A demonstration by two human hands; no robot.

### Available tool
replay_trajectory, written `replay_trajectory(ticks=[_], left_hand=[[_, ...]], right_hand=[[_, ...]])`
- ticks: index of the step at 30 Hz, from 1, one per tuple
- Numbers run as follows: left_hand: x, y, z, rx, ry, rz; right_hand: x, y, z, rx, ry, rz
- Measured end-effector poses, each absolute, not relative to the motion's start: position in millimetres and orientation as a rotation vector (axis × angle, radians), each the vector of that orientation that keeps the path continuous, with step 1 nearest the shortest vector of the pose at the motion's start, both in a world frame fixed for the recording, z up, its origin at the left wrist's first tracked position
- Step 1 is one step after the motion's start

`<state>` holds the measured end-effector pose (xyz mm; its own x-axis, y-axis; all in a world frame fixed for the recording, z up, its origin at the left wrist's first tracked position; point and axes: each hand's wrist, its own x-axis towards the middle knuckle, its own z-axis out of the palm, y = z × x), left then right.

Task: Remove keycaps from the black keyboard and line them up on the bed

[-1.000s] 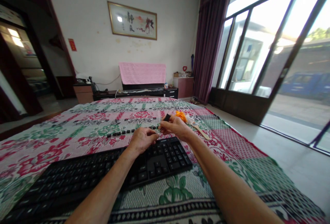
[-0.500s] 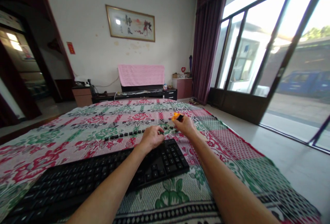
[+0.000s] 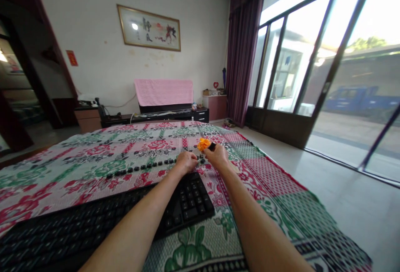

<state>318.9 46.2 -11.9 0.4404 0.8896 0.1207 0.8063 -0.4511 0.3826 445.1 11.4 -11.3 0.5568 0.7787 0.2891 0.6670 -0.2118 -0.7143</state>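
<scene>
A black keyboard [image 3: 103,217] lies on a flowered cloth [image 3: 93,159] in front of me. Beyond it runs a row of loose black keycaps [image 3: 140,167]. My left hand [image 3: 186,162] is closed, resting at the right end of that row just past the keyboard's far corner. My right hand [image 3: 216,155] is beside it, pinching a small black keycap [image 3: 212,146] against an orange cloth [image 3: 204,143].
The cloth-covered surface ends at the right, with grey floor [image 3: 343,197] beyond. Large glass doors [image 3: 328,76] and a purple curtain [image 3: 240,55] fill the right side. A low cabinet with a pink cover [image 3: 164,90] stands at the back wall.
My right hand moved forward and right with the black keycap and took up the orange cloth. My left hand followed along the keycap row. The view shifted right.
</scene>
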Motion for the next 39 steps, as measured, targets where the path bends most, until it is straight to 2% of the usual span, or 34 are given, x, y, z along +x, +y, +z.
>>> replay_trajectory(ticks=[17,39], left_hand=[[309,45,-6,2.495,1.531,0.363],[324,54,-20,2.377,1.619,0.452]], right_hand=[[445,12,-12,-1.938,-1.176,0.154],[439,3,-6,-1.947,-1.189,0.156]])
